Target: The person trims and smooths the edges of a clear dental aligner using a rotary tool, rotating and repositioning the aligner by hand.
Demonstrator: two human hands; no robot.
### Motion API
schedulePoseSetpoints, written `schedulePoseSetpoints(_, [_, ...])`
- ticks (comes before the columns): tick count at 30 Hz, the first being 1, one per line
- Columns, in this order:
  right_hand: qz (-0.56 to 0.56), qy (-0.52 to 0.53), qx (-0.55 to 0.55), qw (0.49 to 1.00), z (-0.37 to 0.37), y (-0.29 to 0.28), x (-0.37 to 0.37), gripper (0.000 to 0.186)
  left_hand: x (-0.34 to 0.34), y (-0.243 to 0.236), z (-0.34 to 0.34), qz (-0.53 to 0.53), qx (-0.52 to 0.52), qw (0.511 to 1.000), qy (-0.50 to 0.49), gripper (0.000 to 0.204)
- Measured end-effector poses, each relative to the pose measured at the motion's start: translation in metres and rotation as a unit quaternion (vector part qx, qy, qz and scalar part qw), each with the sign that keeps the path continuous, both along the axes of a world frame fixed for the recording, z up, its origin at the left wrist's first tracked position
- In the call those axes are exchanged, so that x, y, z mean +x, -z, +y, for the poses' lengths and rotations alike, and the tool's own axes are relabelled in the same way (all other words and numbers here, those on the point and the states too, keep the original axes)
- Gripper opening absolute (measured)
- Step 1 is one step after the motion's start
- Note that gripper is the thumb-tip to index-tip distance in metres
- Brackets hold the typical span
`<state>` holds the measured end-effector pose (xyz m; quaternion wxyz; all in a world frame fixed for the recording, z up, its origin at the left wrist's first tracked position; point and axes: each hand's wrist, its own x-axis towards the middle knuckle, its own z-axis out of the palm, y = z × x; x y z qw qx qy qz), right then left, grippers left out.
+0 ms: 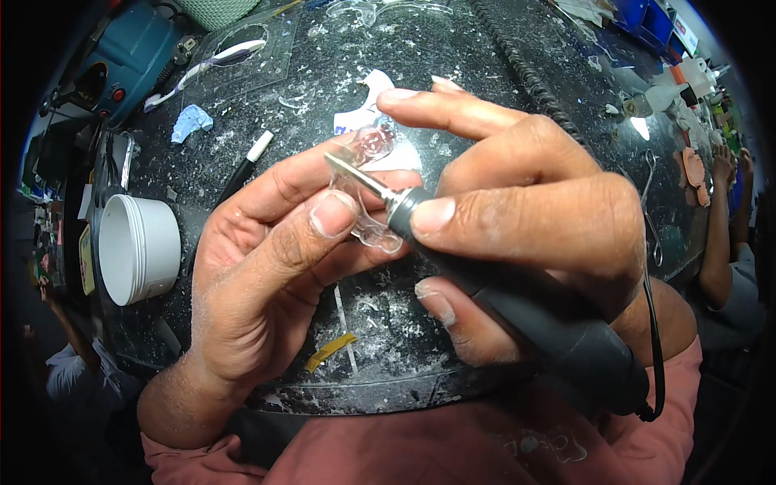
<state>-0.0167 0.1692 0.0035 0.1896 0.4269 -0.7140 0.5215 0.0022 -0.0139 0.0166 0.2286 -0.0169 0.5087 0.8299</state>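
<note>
Between the thumb and fingers of my left hand is a clear plastic dental tray, curved and tooth-shaped. Part of it is hidden by the thumb and by the tool. My right hand grips a black rotary handpiece, thumb and fingers wrapped round its body. From its collar a slim metal bur points to the upper left, over the tray; I cannot tell whether it touches. A cord leaves the handpiece's rear end. Behind my fingertips lies a white cut piece with blue marks.
A white tub stands on the left, near a black marker and a blue lump. Farther back are a toothbrush and a teal machine. A coiled cable crosses the dusty black bench. Other people sit at both sides.
</note>
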Motion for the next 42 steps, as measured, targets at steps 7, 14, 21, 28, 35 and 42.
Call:
schedulePoseSetpoints(7, [-0.001,-0.005,0.025,1.0,0.002,-0.007,0.0,0.033,-0.001,0.002,0.0,0.005,0.0,1.0,0.003,0.044])
schedulePoseSetpoints(14, [-0.05,-0.021,0.042,0.998,0.005,-0.013,0.002,0.033,0.0,0.001,0.002,0.006,0.012,1.0,-0.009,0.041])
schedulePoseSetpoints(21, [-0.045,-0.05,0.051,0.996,0.005,-0.01,0.0,0.036,0.0,0.001,-0.001,0.04,0.003,0.999,-0.027,0.04])
schedulePoseSetpoints(28, [-0.029,-0.036,0.046,0.998,0.007,-0.006,-0.002,0.035,-0.001,0.005,0.0,0.066,-0.021,0.997,-0.024,0.041])
schedulePoseSetpoints(35, [-0.041,-0.004,-0.013,0.999,0.001,-0.003,0.003,0.035,-0.001,0.004,0.002,0.068,-0.025,0.997,-0.021,0.041])
schedulePoseSetpoints(42, [-0.01,-0.005,0.017,1.0,0.003,-0.002,0.001,0.038,-0.001,0.004,0.0,0.033,-0.032,0.999,-0.016,0.042])
